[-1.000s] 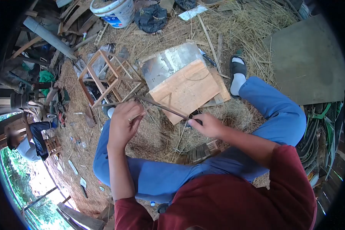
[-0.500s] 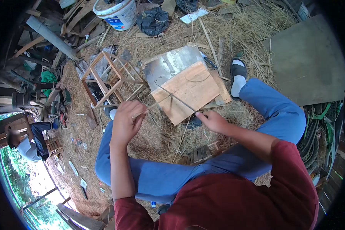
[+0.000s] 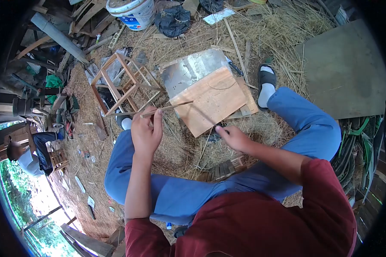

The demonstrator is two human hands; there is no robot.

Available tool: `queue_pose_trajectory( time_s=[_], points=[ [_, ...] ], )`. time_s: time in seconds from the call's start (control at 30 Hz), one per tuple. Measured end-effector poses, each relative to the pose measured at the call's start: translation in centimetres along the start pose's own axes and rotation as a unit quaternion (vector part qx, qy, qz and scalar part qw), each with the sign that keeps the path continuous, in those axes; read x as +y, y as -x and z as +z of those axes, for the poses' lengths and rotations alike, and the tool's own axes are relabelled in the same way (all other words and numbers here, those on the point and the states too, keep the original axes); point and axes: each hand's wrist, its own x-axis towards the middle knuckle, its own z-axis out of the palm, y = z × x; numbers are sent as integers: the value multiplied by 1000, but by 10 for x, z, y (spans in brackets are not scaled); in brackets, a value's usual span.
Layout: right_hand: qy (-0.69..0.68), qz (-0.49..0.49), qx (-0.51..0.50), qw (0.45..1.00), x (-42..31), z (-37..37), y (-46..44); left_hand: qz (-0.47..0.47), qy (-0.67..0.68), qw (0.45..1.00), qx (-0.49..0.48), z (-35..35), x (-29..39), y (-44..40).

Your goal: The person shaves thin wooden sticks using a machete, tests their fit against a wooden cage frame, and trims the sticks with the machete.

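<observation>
My left hand (image 3: 146, 133) is closed on a thin bamboo strip (image 3: 173, 106), pinched between thumb and fingers. The strip points right, its far end above a light wooden board (image 3: 221, 96). In my right hand (image 3: 233, 138) is a narrow-bladed knife (image 3: 206, 116), gripped by its dark handle. Its blade is blurred and slants up-left over the board, close to the strip's tip; whether they touch I cannot tell. The board rests partly on a shiny metal sheet (image 3: 191, 70). Left of it stands a small wooden frame (image 3: 128, 88) of slender bars.
Straw and shavings cover the ground around my legs. A white bucket (image 3: 137, 16) and a black plastic bag (image 3: 172, 21) are at the back. A large flat panel (image 3: 343, 70) lies right. Another person (image 3: 30, 158) sits far left. A second knife (image 3: 235, 68) lies beside the metal sheet.
The bamboo strip has swung flatter, and my left hand has turned with its thumb now up along it. The knife has shifted slightly down-left and its blade has blurred.
</observation>
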Motion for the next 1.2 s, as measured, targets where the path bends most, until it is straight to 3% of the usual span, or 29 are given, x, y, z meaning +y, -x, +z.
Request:
queue_pose_trajectory(
  time_s=[0.07, 0.13, 0.23, 0.27, 0.33, 0.37, 0.47, 0.5, 0.6, 0.63, 0.7, 0.77, 0.8, 0.87, 0.93, 1.0, 1.2],
  points=[
    [-53, 191, -34, 980, 9, -5, -9, -27, 4, 1000, 12, 3, 4, 0],
    [-54, 191, -34, 979, -11, -7, -9, -4, -31, 999, 22, 7, 8, -1],
    [-18, -80, 39, 996, -30, -4, 3, -31, -20, 999, 17, 9, 9, 0],
    [-23, -78, 38, 996, -17, 1, 1, -37, -4, 999, 19, 8, 9, 0],
    [-149, 228, -79, 959, 7, -1, -9, -62, -6, 998, 6, 5, 9, -1],
    [-74, 214, -62, 972, 11, -4, -11, -90, -5, 996, -2, 4, 8, -3],
    [-91, 155, -69, 981, -19, -10, -5, -51, -19, 998, 7, 5, 11, -7],
    [-73, 0, 3, 997, -15, 2, -4, -58, -19, 998, 7, 7, 10, -5],
    [-68, 51, -21, 996, -1, 4, 2, -46, -11, 999, 12, 6, 4, -4],
    [-117, 164, -38, 979, 2, 2, -4, -51, 8, 999, 10, 6, 0, -4],
    [-159, 175, -36, 971, 0, -7, -10, -50, 30, 998, 15, 5, -10, -5],
    [-306, 162, -49, 937, -8, -6, -16, -123, 181, 976, 19, 0, -24, -4],
    [-299, 160, -51, 939, -21, -5, -20, -124, 183, 975, 26, -4, -34, -4],
    [-395, 176, -7, 902, -60, -7, -25, -176, 367, 910, 83, -15, -48, -5],
    [-417, 166, 25, 893, -100, -25, -31, -150, 379, 906, 113, -28, -39, -11],
    [-502, 140, 55, 852, -132, -47, -40, -132, 499, 846, 138, -35, -43, -11],
    [-486, 90, 152, 856, -194, -98, -51, -79, 558, 809, 167, -53, -13, -20]
  ],
)
